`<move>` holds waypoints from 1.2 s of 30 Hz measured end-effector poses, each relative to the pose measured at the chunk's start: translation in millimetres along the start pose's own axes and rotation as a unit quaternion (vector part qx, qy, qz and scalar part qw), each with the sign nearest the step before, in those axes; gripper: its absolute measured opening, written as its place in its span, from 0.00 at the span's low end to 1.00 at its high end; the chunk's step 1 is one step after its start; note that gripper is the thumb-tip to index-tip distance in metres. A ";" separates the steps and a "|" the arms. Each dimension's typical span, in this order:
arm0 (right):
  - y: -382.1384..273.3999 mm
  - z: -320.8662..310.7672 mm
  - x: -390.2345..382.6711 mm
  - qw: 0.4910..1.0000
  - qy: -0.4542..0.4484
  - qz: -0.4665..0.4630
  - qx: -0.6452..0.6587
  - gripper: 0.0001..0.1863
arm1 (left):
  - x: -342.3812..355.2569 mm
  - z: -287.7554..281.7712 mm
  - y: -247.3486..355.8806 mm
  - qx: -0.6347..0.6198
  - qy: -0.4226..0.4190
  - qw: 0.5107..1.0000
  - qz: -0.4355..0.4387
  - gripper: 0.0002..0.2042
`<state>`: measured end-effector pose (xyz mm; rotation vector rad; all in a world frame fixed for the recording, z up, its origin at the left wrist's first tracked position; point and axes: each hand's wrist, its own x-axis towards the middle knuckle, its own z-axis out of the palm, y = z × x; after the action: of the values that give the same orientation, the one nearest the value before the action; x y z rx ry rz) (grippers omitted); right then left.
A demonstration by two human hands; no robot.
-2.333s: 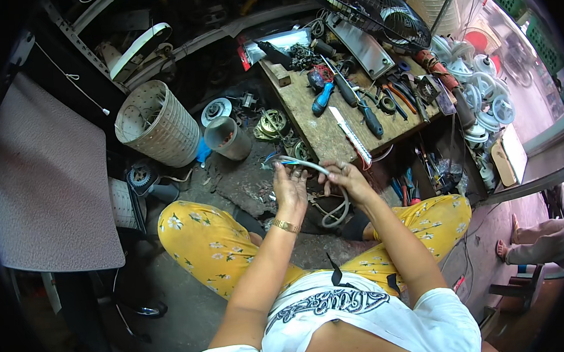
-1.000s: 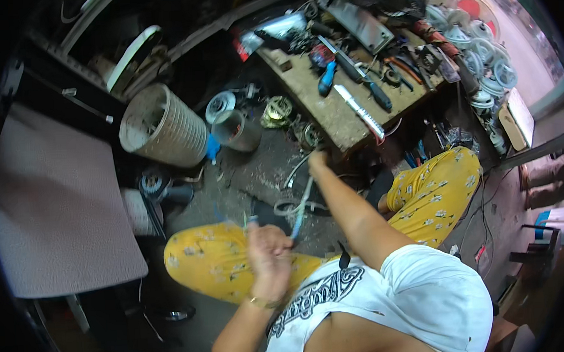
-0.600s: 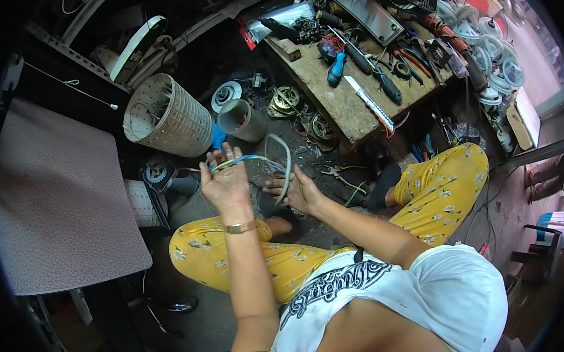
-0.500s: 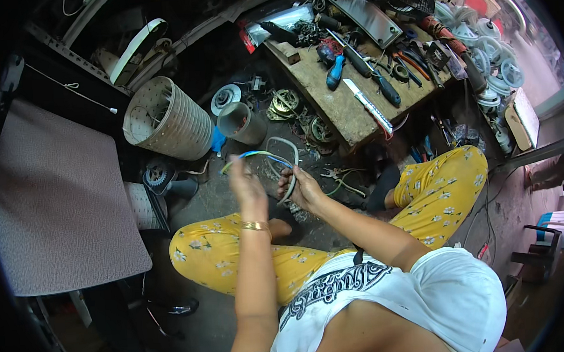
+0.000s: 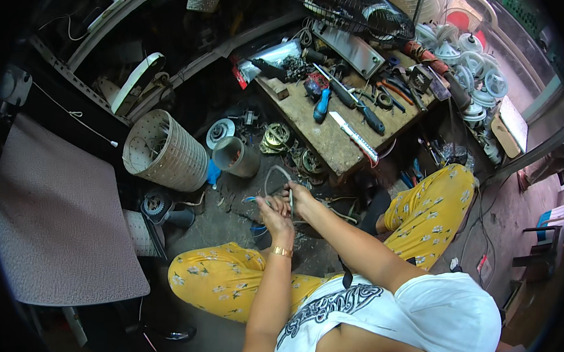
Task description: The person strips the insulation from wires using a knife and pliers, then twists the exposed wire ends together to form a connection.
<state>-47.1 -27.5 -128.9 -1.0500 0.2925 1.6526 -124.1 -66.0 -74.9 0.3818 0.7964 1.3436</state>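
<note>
I sit cross-legged with both hands together above the floor. My left hand [image 5: 275,212] is closed on the end of a grey cable with coloured inner wires [image 5: 251,200] sticking out past my fingers. Just beside it, slightly higher and to the right, my right hand [image 5: 299,197] grips the same grey cable [image 5: 277,169], which loops up above both hands. Nearest beyond the hands is the scuffed wooden bench [image 5: 338,160], carrying a box cutter [image 5: 353,134], screwdrivers [image 5: 321,105], pliers [image 5: 396,93] and small parts.
A perforated bin [image 5: 166,160], a metal canister [image 5: 236,158] and motor parts [image 5: 273,138] lie beyond my knees. A padded seat [image 5: 70,219] is at left. White plastic parts [image 5: 468,77] are piled right. A stool [image 5: 541,248] and another person's legs [image 5: 537,175] show at far right.
My left hand has moved right and down against my right hand and closed, having been palm-up and spread. The coloured wires are now mostly hidden by my fingers.
</note>
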 end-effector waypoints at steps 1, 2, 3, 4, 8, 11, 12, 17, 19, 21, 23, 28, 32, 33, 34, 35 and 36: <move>-1.2 2.5 13.4 0.999 0.005 0.041 0.033 0.15 | -2.1 -2.3 -1.7 0.063 -0.011 0.998 0.011 0.26; -4.4 -2.5 26.7 0.994 0.016 0.078 0.073 0.16 | -3.9 -0.3 -5.4 0.088 0.014 0.996 0.016 0.25; 3.5 0.6 34.6 0.993 0.020 0.095 0.064 0.16 | -5.4 -3.2 -4.4 0.116 0.045 0.992 0.023 0.25; 13.1 4.6 41.8 0.992 0.022 0.112 0.055 0.15 | -5.6 -6.2 -2.0 0.143 0.077 0.986 0.032 0.25; -52.9 -97.8 100.7 0.996 0.015 0.084 0.036 0.15 | -51.1 20.7 6.7 0.144 0.097 0.983 -0.057 0.23; -21.6 -59.6 87.5 0.978 0.069 -0.070 -0.187 0.20 | -89.0 -16.1 12.1 0.162 0.125 0.977 -0.062 0.23; 21.2 -17.5 59.1 0.879 0.112 -0.232 -0.401 0.21 | -96.8 -34.6 19.2 0.148 0.158 0.975 -0.052 0.23; -26.3 5.8 94.3 0.872 0.192 -0.249 -0.375 0.24 | -89.5 38.3 52.1 0.039 0.061 0.996 -0.045 0.26; -73.3 -13.1 109.4 0.930 0.029 -0.186 -0.315 0.30 | -64.3 59.1 60.1 -0.089 0.003 0.992 -0.087 0.26; -40.2 0.3 81.1 0.943 -0.215 0.014 -0.254 0.39 | -31.5 53.4 88.8 -0.199 -0.032 0.977 -0.071 0.25; 4.8 34.1 -5.0 0.899 -0.330 0.200 -0.207 0.48 | -4.3 18.8 130.8 -0.244 0.005 0.970 0.002 0.24; -36.8 -33.0 -76.3 0.820 -0.362 -0.010 -0.444 0.30 | 64.6 21.7 114.2 -0.239 0.037 0.970 0.001 0.20; -37.8 -54.4 -69.7 0.809 -0.273 -0.167 -0.493 0.15 | 61.7 33.6 82.0 -0.265 0.015 0.963 -0.050 0.16; -38.4 -56.5 -70.4 0.783 -0.231 -0.214 -0.536 0.13 | 58.0 36.5 77.8 -0.267 0.006 0.961 -0.067 0.15; -40.0 -58.7 -71.1 0.753 -0.188 -0.259 -0.576 0.11 | 55.5 39.2 75.1 -0.268 -0.002 0.960 -0.083 0.14; -42.5 -66.2 -68.7 0.704 -0.151 -0.355 -0.596 0.10 | 51.8 44.2 74.5 -0.212 0.005 0.973 -0.095 0.12; -43.7 -72.4 -63.1 0.646 -0.116 -0.446 -0.608 0.10 | 50.3 42.0 70.3 -0.139 0.046 0.985 -0.091 0.12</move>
<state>26.4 -100.6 -109.2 -1.4959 -1.5264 0.8373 -143.7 5.4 -13.8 0.0255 0.6901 1.2852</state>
